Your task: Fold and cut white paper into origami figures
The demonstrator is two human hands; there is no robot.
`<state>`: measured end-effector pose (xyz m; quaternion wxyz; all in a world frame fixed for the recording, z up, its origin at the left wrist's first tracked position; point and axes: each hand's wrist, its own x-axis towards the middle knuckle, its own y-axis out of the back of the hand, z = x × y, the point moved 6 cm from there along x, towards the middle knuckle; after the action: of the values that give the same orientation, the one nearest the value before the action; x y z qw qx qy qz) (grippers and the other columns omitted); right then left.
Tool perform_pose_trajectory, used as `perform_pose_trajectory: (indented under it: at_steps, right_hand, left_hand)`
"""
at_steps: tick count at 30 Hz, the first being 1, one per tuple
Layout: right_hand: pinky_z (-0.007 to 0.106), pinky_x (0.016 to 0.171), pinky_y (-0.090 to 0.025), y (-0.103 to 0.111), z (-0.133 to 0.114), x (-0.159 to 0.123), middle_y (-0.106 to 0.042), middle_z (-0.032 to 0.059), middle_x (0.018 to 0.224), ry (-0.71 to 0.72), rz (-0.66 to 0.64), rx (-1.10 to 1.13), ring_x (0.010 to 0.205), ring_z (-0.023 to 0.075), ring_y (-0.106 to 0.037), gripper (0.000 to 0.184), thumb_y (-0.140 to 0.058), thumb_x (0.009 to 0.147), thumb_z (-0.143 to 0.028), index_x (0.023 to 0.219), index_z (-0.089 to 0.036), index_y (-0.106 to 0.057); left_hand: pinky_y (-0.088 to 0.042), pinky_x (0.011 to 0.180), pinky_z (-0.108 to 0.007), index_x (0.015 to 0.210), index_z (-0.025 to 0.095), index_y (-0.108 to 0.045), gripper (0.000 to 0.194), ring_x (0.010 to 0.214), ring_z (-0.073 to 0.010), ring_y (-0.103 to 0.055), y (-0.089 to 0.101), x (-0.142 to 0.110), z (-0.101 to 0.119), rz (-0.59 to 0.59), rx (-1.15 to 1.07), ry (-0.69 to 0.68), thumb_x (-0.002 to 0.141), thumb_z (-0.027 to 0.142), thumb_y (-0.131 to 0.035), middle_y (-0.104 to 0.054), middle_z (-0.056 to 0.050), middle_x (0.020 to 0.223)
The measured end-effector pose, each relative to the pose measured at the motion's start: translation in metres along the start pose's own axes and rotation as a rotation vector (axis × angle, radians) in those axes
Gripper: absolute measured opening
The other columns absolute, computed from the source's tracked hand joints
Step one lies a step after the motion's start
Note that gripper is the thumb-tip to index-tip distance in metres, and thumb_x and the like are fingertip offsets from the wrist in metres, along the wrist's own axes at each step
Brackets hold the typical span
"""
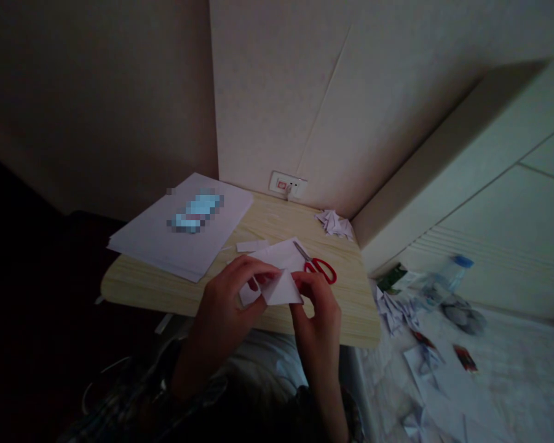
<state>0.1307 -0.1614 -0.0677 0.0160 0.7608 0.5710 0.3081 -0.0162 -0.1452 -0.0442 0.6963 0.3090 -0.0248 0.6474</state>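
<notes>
Paper [281, 290], folded to a peak, is up above the table [350, 317]! The left hand [228, 301] pinches one side between its fingers, the right hand [320, 314] pinches the other; red-handled scissors [312, 261] lie just beyond, and back by the wall [267, 111] sit folded pieces [334, 225].

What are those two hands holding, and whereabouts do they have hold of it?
A small folded piece of white paper: the left hand has it by its left side, the right hand by its right.
</notes>
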Motion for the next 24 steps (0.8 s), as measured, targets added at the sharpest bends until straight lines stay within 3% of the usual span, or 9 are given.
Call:
perform_pose_trajectory:
  at_steps: [10, 15, 18, 21, 24]
  right_hand:
    - [0.028, 0.068, -0.045, 0.000, 0.001, -0.001, -0.061, 0.0000, 0.081, -0.040, -0.015, 0.018, 0.079, 0.0185, -0.058, 0.018, -0.058, 0.080, -0.008, 0.090, -0.021, -0.063]
    - [0.028, 0.067, -0.044, 0.000, 0.000, -0.001, -0.061, -0.0004, 0.079, -0.040, -0.028, 0.035, 0.078, 0.0186, -0.058, 0.015, -0.058, 0.081, -0.009, 0.089, -0.021, -0.063]
    - [0.028, 0.068, -0.045, 0.001, -0.001, -0.001, -0.061, 0.0003, 0.080, -0.009, -0.022, -0.003, 0.079, 0.0185, -0.058, 0.016, -0.057, 0.081, -0.008, 0.090, -0.020, -0.063]
    - [0.028, 0.070, -0.046, 0.002, -0.003, -0.001, -0.062, 0.0013, 0.085, 0.025, -0.026, -0.046, 0.080, 0.0181, -0.059, 0.019, -0.056, 0.080, -0.005, 0.091, -0.020, -0.063]
    - [0.027, 0.073, -0.047, 0.003, -0.007, -0.001, -0.062, 0.0018, 0.088, 0.061, -0.039, -0.057, 0.083, 0.0177, -0.059, 0.023, -0.056, 0.079, -0.002, 0.092, -0.019, -0.063]
  left_hand:
    - [-0.048, 0.076, -0.032, 0.087, 0.015, -0.063, 0.024, 0.083, -0.0202, -0.060, -0.012, 0.004, -0.018, -0.154, -0.184, 0.212, 0.066, 0.002, -0.062, -0.065, -0.004, 0.087]
    - [-0.039, 0.100, -0.043, 0.089, 0.019, -0.064, 0.027, 0.117, -0.0282, -0.051, -0.008, 0.002, -0.024, -0.110, -0.133, 0.116, 0.065, 0.006, -0.068, -0.059, -0.010, 0.116]
    - [-0.039, 0.103, -0.043, 0.098, 0.021, -0.060, 0.035, 0.123, -0.0270, -0.050, -0.013, 0.000, -0.028, -0.240, -0.312, 0.188, 0.068, 0.015, -0.076, -0.056, -0.009, 0.127]
    - [-0.041, 0.103, -0.040, 0.106, 0.023, -0.057, 0.052, 0.119, -0.0254, -0.053, -0.017, -0.002, -0.030, -0.340, -0.454, 0.302, 0.061, 0.021, -0.084, -0.057, -0.006, 0.124]
    - [-0.041, 0.103, -0.037, 0.101, 0.022, -0.059, 0.037, 0.113, -0.0227, -0.056, -0.015, -0.001, -0.031, -0.316, -0.499, 0.334, 0.069, 0.026, -0.078, -0.061, -0.003, 0.111]
